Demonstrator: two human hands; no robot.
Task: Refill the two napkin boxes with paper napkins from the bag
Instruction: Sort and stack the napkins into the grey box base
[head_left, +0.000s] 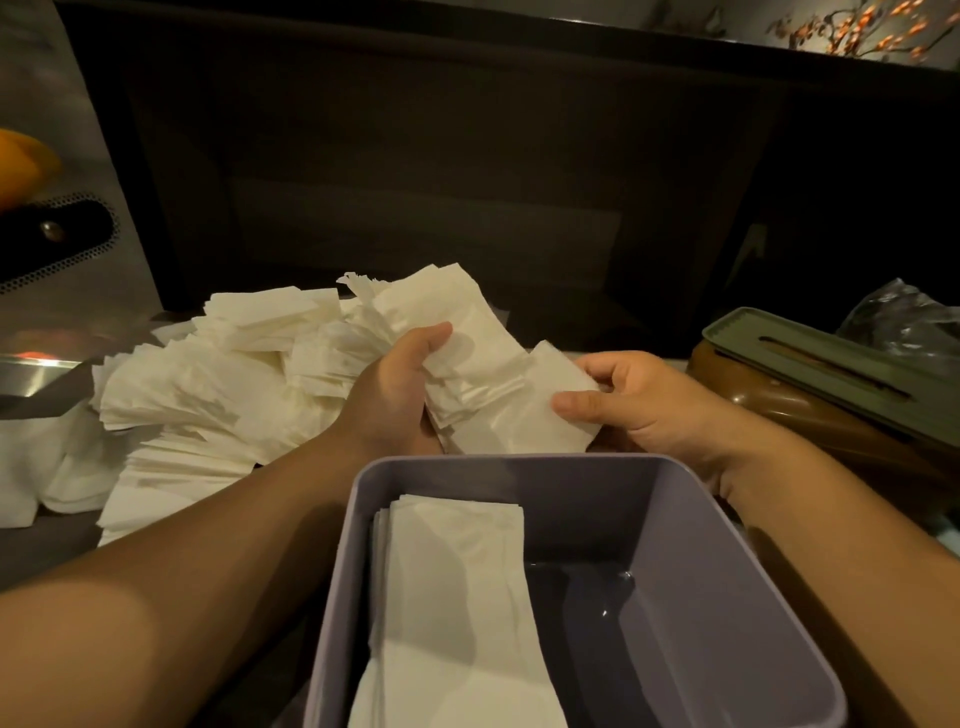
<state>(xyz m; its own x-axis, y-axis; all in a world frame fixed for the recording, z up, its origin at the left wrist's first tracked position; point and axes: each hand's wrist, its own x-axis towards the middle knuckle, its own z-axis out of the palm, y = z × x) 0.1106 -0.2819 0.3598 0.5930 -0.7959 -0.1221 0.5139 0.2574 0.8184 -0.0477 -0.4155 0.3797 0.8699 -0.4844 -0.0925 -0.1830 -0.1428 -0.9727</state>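
Note:
A big loose heap of white paper napkins (218, 379) covers the counter at the left and centre. My left hand (400, 395) grips a bundle of napkins (483, 364) lifted from that heap. My right hand (628, 400) pinches the right edge of the same bundle between thumb and fingers. Right below my hands stands an open grey-lilac napkin box (691, 587); a flat stack of napkins (457, 613) lies along its left side, and its right half shows bare bottom. A second box, brown with a green slotted lid (810, 364), stands at the right.
A crumpled clear plastic bag (904, 322) lies behind the brown box at the far right. A metal appliance (57, 249) rises at the left edge, with something orange on top. A dark wall panel closes off the back of the counter.

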